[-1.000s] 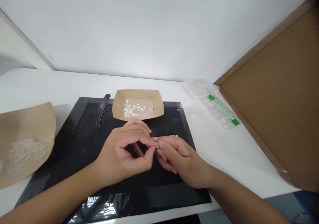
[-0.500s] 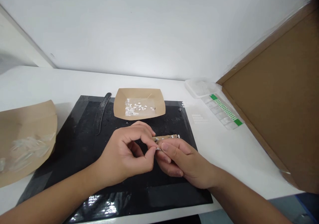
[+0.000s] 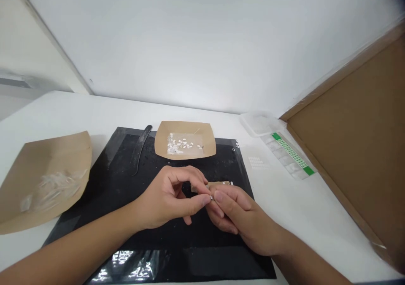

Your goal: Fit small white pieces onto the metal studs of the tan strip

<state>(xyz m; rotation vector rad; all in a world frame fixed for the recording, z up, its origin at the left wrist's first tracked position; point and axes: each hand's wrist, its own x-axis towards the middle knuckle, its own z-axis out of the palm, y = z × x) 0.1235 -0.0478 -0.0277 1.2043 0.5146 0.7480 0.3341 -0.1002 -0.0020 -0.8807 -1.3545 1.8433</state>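
Note:
Over the black mat (image 3: pixel 177 251), my left hand (image 3: pixel 180 196) and my right hand (image 3: pixel 234 209) meet at their fingertips. A tiny metallic piece (image 3: pixel 211 198) shows between them, pinched by my right thumb and fingers; its shape is too small to tell. My left thumb and index finger close in on its left side. Just behind the hands lies a brown cardboard strip (image 3: pixel 218 183) with small white pieces on it, partly hidden by my fingers. Farther back is a cardboard tray (image 3: pixel 205 128) holding many small white oval pieces (image 3: pixel 183 143).
A black nail file (image 3: pixel 141 150) lies on the mat. At the left, another cardboard tray (image 3: pixel 63 143) holds clear plastic pieces. To the right are a clear container (image 3: pixel 259 122), a green-and-white labelled plastic case (image 3: pixel 291 154), a sheet of white dots (image 3: pixel 257 163) and a large cardboard box (image 3: pixel 354 133).
The view has shifted, so the table things appear farther right and lower. My left thumb has straightened, and its lower fingers now show beneath the palm. The fingertips of both hands remain together.

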